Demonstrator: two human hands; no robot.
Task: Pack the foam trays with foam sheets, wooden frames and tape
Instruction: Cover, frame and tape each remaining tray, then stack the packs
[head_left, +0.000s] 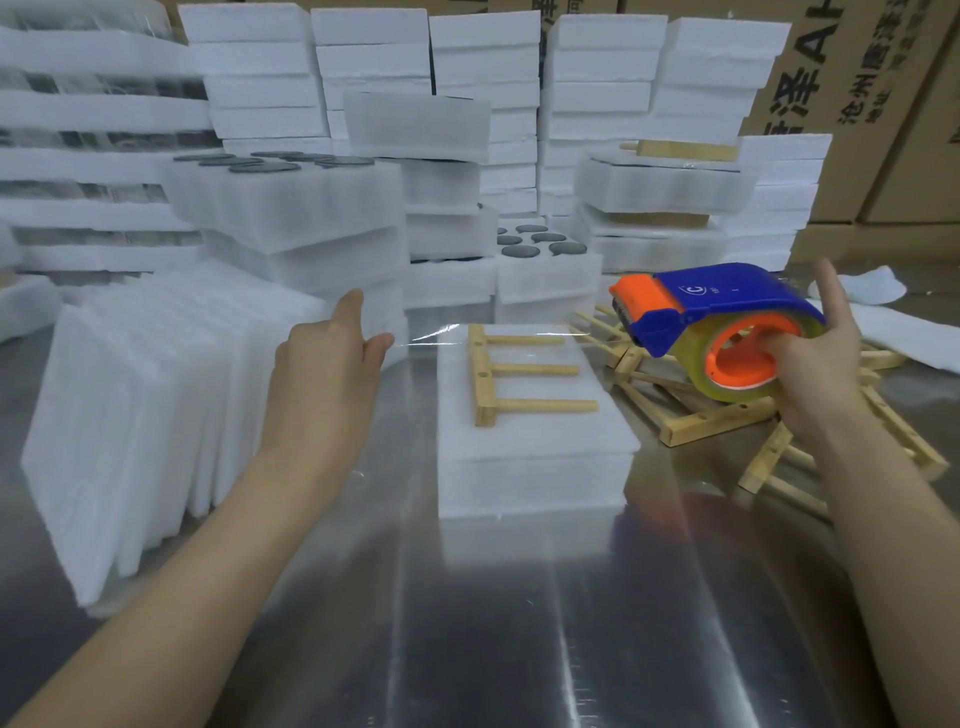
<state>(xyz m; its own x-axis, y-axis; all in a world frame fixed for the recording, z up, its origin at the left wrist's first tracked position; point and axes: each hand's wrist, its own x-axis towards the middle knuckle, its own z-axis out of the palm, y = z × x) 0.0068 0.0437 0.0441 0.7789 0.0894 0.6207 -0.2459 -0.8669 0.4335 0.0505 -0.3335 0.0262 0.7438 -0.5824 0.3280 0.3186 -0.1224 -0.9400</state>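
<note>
On the shiny metal counter (467, 623), about midway across it, sits a white foam tray (535, 467) with its flat top facing up. A wooden frame (488, 374) lies on that top, near the tray's far left corner. It is comb-shaped, with three prongs pointing toward the counter's right side.

The right grip (810, 364) hangs above the counter's right part, clamped on a blue and orange tape dispenser (717, 312). Its fingers are curled through the orange core of the clear roll, and the thumb stands straight behind the dispenser.

A strip of clear tape (467, 332) runs leftward from the dispenser's orange nose, above the far edge of the tray. It ends at the thumb tip of the left grip (332, 374). That grip's forefinger is straight and stands apart from the thumb, and its other fingers are hidden behind the hand. It cannot be told whether this grip pinches the tape or the tape only sticks to the thumb.

A loose pile of wooden frames (701, 415) lies under and beside the right grip. Toward the counter's left side, a row of foam sheets (130, 415) stands on edge, leaning. Along the far edge rise stacks of foam trays (291, 208), some with dark round discs in their pockets. Cardboard boxes (883, 104) stand behind them at the far right corner.
</note>
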